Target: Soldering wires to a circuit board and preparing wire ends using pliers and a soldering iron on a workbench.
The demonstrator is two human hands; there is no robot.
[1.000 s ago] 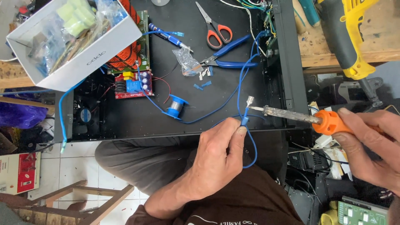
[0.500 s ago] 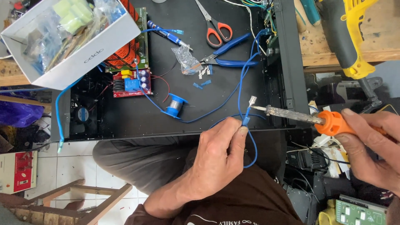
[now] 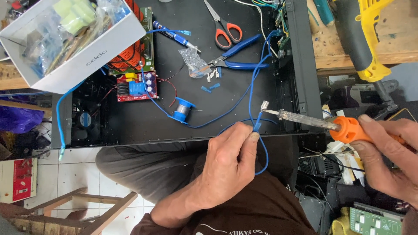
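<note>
At the far left of the black desk [image 3: 130, 126], a white box [image 3: 74, 43] of small parts is sitting tilted above a red circuit board [image 3: 136, 87], with a blue spool of solder [image 3: 183, 109] lying just beside the board. Further along, red-handled scissors [image 3: 224, 27] and blue-handled pliers [image 3: 237, 56] are lying near a small clear bag [image 3: 194, 63]. At the desk's near edge the left hand [image 3: 228, 163] is pinching a blue wire [image 3: 257, 126] between thumb and fingertips, its grip clenched on the wire and holding the metal terminal [image 3: 264, 105] upward. The tip of a soldering iron [image 3: 305, 118] is touching that terminal. On the right, the right hand [image 3: 389, 159] is grasping the iron's orange handle, below a yellow drill [image 3: 368, 39]
</note>
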